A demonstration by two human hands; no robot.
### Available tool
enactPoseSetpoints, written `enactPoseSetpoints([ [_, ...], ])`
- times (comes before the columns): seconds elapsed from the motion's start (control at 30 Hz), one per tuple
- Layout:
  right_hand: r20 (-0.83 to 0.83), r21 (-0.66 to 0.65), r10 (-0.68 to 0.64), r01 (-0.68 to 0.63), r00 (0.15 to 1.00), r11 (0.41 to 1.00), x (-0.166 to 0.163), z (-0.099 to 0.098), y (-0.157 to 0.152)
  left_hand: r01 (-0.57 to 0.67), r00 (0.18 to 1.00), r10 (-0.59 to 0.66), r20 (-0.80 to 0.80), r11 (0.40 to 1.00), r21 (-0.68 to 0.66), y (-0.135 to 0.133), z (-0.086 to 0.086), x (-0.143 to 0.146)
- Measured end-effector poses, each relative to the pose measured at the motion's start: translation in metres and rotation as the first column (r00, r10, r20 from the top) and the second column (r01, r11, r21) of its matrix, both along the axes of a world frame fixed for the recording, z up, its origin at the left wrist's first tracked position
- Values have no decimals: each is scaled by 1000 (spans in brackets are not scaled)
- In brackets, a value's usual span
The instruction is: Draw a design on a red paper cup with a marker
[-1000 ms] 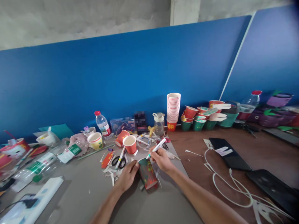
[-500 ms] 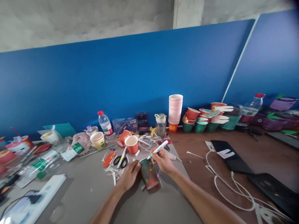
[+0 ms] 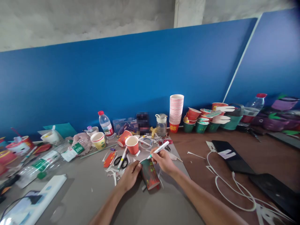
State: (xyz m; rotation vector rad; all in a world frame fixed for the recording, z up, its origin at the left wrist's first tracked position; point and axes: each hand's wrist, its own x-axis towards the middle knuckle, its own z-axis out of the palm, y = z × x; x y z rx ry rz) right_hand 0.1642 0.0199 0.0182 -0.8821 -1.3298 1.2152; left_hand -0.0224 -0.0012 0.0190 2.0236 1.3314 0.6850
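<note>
A red paper cup [image 3: 150,175], partly coloured green, lies on its side on the grey mat [image 3: 93,200]. My left hand [image 3: 129,176] grips it at its left side near the rim. My right hand [image 3: 163,160] pinches a white marker [image 3: 159,149] whose green tip touches the cup's upper wall. Just beyond the cup lie black scissors [image 3: 120,162], paper scraps and an upright orange cup [image 3: 132,144].
A tall stack of paper cups [image 3: 175,112] and coloured cups [image 3: 201,120] stand by the blue partition. Water bottles [image 3: 106,125], a glass jar [image 3: 161,124] and pens crowd the back. At right lie a white cable [image 3: 225,187] and dark tablets [image 3: 231,157].
The view has drifted slightly. Both hands stay on the cup and marker; the marker tip has shifted only a little along the cup wall.
</note>
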Motion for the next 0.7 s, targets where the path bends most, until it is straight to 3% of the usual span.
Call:
enactPoseSetpoints([
  [0.2, 19, 15, -7, 7, 1000, 1000, 0, 0, 0, -3, 1000, 3, -15, 1000, -8, -1, 2, 1],
  [0.33, 2, -47, 50, -50, 999, 998, 2, 2, 0, -4, 1000, 4, -7, 1000, 7, -1, 1, 1],
  [0.47, -57, -69, -6, 3, 998, 998, 3, 3, 0, 7, 1000, -7, 22, 1000, 8, 0, -1, 0],
  [0.63, -26, -74, 91, -93, 995, 993, 2, 5, -2, -8, 1000, 8, -11, 1000, 3, 0, -1, 0],
  [0.7, -20, -44, 60, -61, 998, 997, 1, 4, -2, -5, 1000, 5, -14, 1000, 1, 0, 1, 0],
])
